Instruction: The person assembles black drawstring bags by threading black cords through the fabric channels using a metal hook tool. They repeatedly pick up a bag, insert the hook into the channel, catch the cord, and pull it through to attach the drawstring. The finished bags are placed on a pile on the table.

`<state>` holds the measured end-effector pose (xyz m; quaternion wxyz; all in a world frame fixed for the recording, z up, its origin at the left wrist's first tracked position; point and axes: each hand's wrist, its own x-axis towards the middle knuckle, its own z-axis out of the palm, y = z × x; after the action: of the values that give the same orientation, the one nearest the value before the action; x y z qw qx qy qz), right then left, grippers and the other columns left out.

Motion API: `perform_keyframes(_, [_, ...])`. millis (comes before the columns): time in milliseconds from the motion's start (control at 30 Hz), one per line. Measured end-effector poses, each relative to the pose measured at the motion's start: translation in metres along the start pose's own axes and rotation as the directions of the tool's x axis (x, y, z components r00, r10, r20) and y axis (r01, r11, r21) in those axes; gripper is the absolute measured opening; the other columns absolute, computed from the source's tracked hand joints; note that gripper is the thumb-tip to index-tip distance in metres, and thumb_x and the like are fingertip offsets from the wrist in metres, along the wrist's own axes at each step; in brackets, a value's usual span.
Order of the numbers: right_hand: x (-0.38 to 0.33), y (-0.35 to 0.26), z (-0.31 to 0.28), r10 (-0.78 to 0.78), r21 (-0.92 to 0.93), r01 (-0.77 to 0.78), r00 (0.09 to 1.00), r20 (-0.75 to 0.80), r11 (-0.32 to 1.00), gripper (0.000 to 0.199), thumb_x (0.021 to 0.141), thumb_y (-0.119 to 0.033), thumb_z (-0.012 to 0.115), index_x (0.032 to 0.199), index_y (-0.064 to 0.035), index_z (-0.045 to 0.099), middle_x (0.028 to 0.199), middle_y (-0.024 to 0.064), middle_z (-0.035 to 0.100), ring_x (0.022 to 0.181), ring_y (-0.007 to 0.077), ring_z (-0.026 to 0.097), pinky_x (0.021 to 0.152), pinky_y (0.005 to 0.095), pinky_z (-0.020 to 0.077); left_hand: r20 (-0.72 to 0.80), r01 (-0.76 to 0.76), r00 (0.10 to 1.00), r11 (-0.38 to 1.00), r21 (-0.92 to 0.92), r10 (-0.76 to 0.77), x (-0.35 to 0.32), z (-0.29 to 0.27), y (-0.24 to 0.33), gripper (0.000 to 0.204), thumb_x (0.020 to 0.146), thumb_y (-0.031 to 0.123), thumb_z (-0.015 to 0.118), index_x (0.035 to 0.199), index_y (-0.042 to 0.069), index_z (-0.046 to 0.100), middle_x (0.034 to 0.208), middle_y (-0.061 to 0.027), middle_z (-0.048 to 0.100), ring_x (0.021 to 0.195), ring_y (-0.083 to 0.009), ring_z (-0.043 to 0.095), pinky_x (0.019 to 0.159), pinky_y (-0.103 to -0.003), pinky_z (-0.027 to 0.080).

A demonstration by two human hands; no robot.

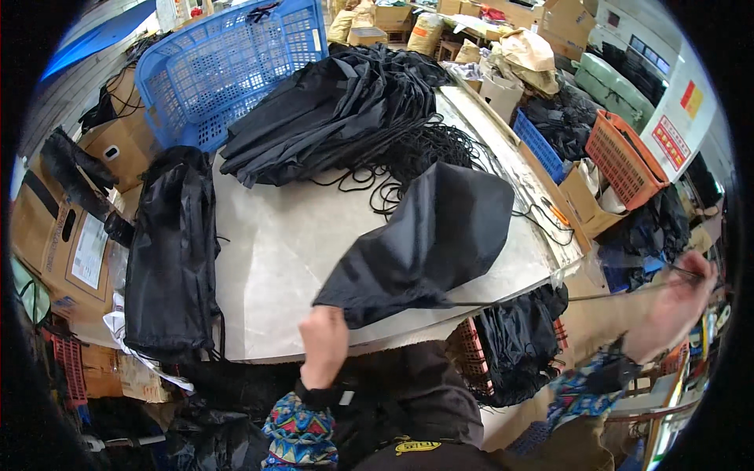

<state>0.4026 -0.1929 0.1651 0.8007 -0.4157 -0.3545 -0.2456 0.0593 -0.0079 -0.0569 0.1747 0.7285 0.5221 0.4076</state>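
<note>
A black fabric drawstring bag (428, 243) hangs spread over the front of the table, its near corner gripped by my left hand (323, 342). From its lower edge a thin black cord (534, 300) runs taut to the right, into the closed fingers of my right hand (677, 302), which is stretched far out and slightly blurred. Behind the bag lies a big pile of black bags (338, 110) with a tangle of black cords (436, 149). On the table's left side lies a flat stack of black bags (174, 259).
A blue plastic basket (228, 71) leans at the back left. Orange-handled scissors (556, 212) lie at the table's right edge. Below, a red crate (471, 357) holds black fabric. Cardboard boxes (67, 251) stand at left; an orange basket (624, 157) is at right.
</note>
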Motion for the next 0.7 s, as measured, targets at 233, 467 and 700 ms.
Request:
perform_keyframes(233, [0.008,0.037,-0.047,-0.212,-0.587,0.255,0.967,0.143,0.768,0.024,0.097,-0.011,0.047,0.114,0.0030,0.057,0.096,0.0076,0.063,0.083,0.0157,0.057,0.079,0.0248,0.0455,0.374,0.529,0.742,0.143,-0.836,-0.557,0.015,-0.011,-0.022,0.043,0.096,0.032,0.049,0.124,-0.001,0.050,0.125,-0.0090,0.054,0.113,-0.0201,0.049,0.098,-0.032,0.037])
perform_keyframes(467, [0.052,0.072,-0.092,-0.309,-0.756,0.639,0.755,0.579,0.143,0.029,0.095,-0.008,0.050,0.124,-0.0050,0.057,0.100,0.0087,0.064,0.087,0.0155,0.061,0.076,0.0285,0.0481,0.114,0.186,0.763,0.047,-0.982,-0.637,0.033,-0.077,-0.100,0.041,0.097,0.030,0.044,0.126,0.000,0.048,0.125,-0.0098,0.054,0.113,-0.0240,0.053,0.098,-0.038,0.043])
perform_keyframes(700, [-0.027,0.018,-0.021,0.104,-0.703,0.316,0.868,0.485,0.637,0.029,0.090,-0.002,0.050,0.118,0.0031,0.055,0.106,0.0046,0.056,0.095,0.0133,0.053,0.082,0.0255,0.0439,0.330,0.597,0.786,0.504,-0.624,-0.523,0.015,-0.057,-0.056,0.030,0.088,0.031,0.062,0.077,0.005,0.053,0.071,-0.0070,0.063,0.056,-0.0134,0.058,0.052,-0.029,0.047])
